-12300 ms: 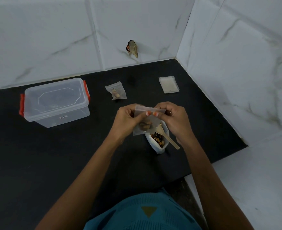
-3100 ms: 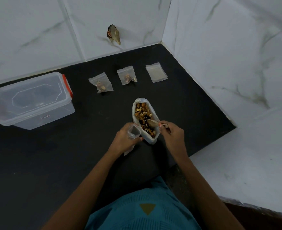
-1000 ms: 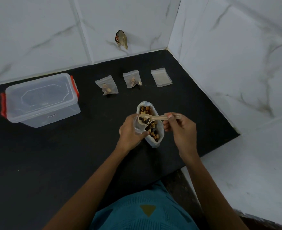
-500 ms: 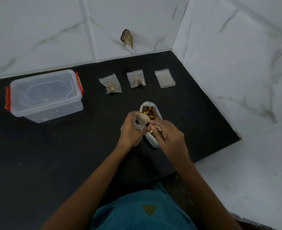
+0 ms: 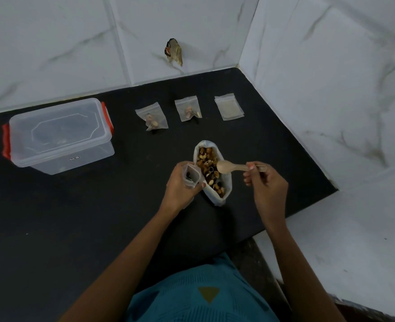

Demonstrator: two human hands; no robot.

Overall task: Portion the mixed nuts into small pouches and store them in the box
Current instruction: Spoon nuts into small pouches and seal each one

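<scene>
Over open nut bag [image 5: 215, 198]: right grip [image 5: 268, 185] pinches wooden spoon [image 5: 227, 167]; left grip [image 5: 177, 190] holds gaping clear pouch [image 5: 191, 177].

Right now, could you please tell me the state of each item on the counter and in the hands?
Box: lid on.
Nut bag: open, nuts inside.
Held pouch: mouth open, some nuts in, gripped by left hand.
Spoon: bowl looks empty, above the nut bag, pinched by right hand.
Left pouch: filled, lying flat.
Middle pouch: filled, lying flat.
Empty pouches: stacked flat, unfilled.
</scene>
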